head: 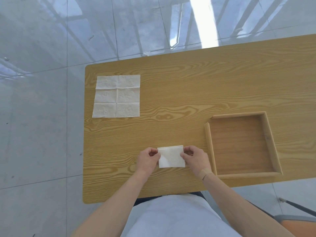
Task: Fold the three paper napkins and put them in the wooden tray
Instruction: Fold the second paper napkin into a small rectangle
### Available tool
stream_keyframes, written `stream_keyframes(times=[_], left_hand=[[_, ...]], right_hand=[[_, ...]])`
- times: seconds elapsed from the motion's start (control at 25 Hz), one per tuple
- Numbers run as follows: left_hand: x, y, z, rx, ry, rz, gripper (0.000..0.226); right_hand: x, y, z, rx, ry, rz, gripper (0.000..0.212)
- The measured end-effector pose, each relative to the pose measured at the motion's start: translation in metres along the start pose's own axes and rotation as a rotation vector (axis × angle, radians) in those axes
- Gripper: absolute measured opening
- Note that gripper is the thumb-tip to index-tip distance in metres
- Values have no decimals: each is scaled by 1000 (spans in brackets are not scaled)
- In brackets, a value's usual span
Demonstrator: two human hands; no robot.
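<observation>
A small folded white napkin (171, 157) lies near the table's front edge. My left hand (148, 159) pinches its left edge and my right hand (195, 158) pinches its right edge, fingers curled on the paper. At the table's far left lies an unfolded white napkin (117, 96), flat, with crease lines across it. The square wooden tray (210, 147) sits at the right, just beyond my right hand, and nothing lies inside it.
The wooden table (188, 93) ends close to my body at the front and near the unfolded napkin on the left. Shiny grey tiled floor (42, 100) surrounds it. A chair part (299, 219) shows at the lower right.
</observation>
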State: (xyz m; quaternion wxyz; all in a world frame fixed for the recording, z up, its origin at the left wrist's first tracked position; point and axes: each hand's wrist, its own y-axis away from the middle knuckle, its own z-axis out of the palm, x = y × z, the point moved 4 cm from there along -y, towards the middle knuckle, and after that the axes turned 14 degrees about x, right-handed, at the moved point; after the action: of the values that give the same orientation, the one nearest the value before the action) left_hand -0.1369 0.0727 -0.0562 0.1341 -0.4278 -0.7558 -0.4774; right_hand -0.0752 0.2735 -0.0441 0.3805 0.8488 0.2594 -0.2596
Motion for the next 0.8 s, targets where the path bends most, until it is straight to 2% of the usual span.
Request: stream_keyframes(times=[0.48, 0.8], left_hand=[[5, -4, 1, 6, -69, 91, 5], [7, -4, -3, 87, -116, 134, 12]], right_hand=[[0, -11, -1, 10, 30, -16, 6], [0, -9, 1, 44, 31, -44, 9]])
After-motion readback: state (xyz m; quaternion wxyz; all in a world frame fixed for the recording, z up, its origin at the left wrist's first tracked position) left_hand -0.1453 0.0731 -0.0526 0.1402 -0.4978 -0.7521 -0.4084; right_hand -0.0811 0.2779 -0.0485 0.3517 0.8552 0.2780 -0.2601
